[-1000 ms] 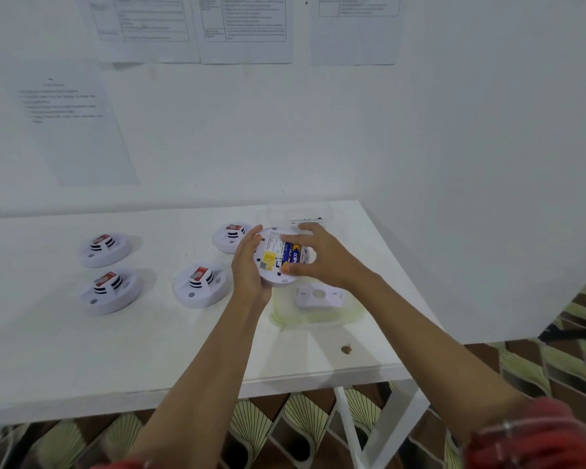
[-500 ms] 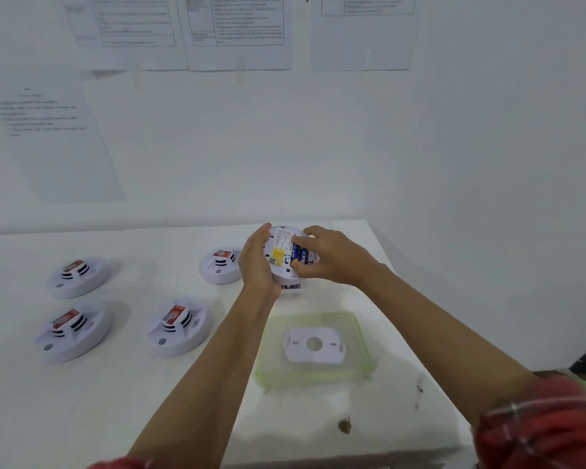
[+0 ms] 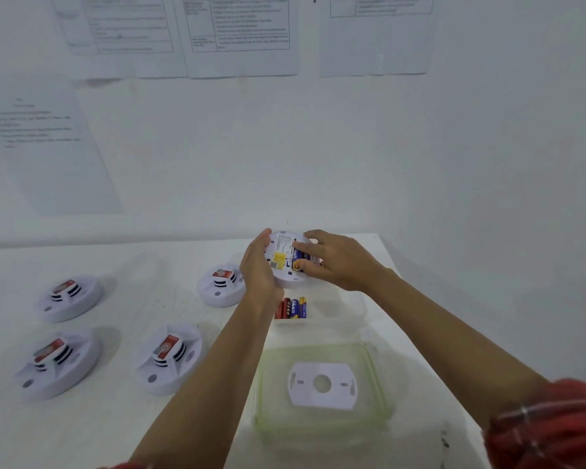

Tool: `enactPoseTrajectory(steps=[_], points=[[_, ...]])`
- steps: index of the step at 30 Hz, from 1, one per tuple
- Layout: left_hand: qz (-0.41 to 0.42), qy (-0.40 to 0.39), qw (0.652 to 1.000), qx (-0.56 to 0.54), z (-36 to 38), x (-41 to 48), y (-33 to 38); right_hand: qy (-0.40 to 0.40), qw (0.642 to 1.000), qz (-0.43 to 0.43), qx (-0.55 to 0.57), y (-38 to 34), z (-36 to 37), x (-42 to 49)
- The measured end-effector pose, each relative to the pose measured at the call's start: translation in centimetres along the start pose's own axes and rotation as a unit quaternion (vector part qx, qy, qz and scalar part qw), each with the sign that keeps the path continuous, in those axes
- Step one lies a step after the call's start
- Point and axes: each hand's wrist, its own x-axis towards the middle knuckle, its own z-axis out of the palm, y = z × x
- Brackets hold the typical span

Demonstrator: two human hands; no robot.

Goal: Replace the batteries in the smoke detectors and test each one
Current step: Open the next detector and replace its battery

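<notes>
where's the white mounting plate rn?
Head view, near right of the table: the white mounting plate lies flat inside the green-rimmed clear container, nearer the camera than the loose batteries.

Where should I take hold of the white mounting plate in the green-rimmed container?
Probably from above: the mounting plate lies flat in the shallow green-rimmed container, so its edges offer little. Hook a finger through its centre hole and pinch against the near edge.

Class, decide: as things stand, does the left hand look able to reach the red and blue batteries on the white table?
Likely yes, once freed: left hand holds the round white smoke detector, and the red and blue batteries lie uncovered nearer, beside its forearm.
</notes>
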Motion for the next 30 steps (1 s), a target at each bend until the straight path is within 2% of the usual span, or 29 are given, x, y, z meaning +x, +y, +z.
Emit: enactPoseTrajectory(steps=[4, 7, 10, 11, 13, 15, 17, 19, 23, 25, 28, 30], points=[[0.006, -0.007, 1.000, 0.004, 0.1, 0.9, 0.2, -0.005, 0.992, 0.051, 0.118, 0.1, 0.2, 0.4], [0.009, -0.011, 1.000, 0.014, 0.0, 1.2, 0.4, 0.018, 0.970, 0.081, 0.229, -0.2, 0.2, 1.0], [0.025, -0.007, 0.999, 0.026, -0.6, 1.6, 0.7, 0.043, 0.950, 0.124, 0.282, 0.6, -0.1, 1.4], [0.031, -0.004, 0.999, 0.032, -0.8, 1.8, 0.8, 0.021, 0.952, 0.149, 0.268, 1.0, -0.2, 1.4], [0.038, -0.002, 0.999, 0.038, -1.2, 2.1, 1.0, -0.103, 0.963, 0.183, 0.166, 1.2, 0.1, 1.2], [0.044, -0.003, 0.999, 0.032, -1.5, 2.3, 0.9, -0.217, 0.957, 0.183, 0.065, 0.9, 1.5, 1.1], [0.048, -0.002, 0.998, 0.031, -1.5, 2.3, 0.8, -0.264, 0.947, 0.179, 0.031, 0.6, 3.3, 1.1], [0.052, -0.002, 0.998, 0.030, -1.5, 2.2, 0.6, -0.266, 0.945, 0.185, 0.042, 0.4, 4.5, 1.2], [0.054, 0.000, 0.998, 0.024, -1.8, 2.0, 0.3, -0.236, 0.939, 0.197, 0.152, 0.4, 3.9, 0.9], [0.051, 0.001, 0.999, 0.017, -1.8, 1.9, 0.2, -0.145, 0.945, 0.207, 0.207, 0.7, 2.4, 0.8], [0.054, 0.003, 0.999, 0.006, -1.4, 1.6, 0.0, 0.060, 0.943, 0.205, 0.256, 0.2, 0.9, 1.2], [0.058, 0.007, 0.998, -0.004, -1.0, 1.3, -0.1, 0.077, 0.954, 0.181, 0.227, -0.9, 1.2, 1.7]])
